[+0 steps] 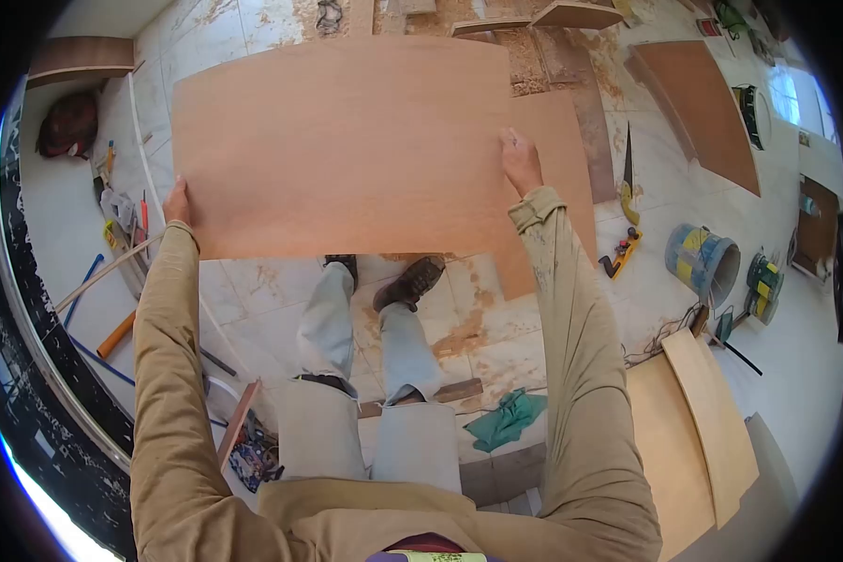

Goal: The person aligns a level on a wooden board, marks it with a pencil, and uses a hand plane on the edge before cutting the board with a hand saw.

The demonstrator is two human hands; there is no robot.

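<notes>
A large reddish-brown plywood sheet (342, 150) is held up before me, above the floor and over my shoes. At its left edge, near the lower corner, my left hand (177, 202) is closed with the thumb on the face. My right hand (520, 161) grips the right edge, its fingers curled and partly hidden behind the sheet. Behind the right side of the sheet shows a second reddish panel (557, 178), partly covered.
A handsaw (628, 178) and a yellow hand plane (621, 253) lie to the right, near a blue bucket (701, 262). Another brown board (698, 108) rests beyond. Pale plywood pieces (688, 440) are at lower right, a green cloth (506, 419) near my legs. Sawdust covers the tiles.
</notes>
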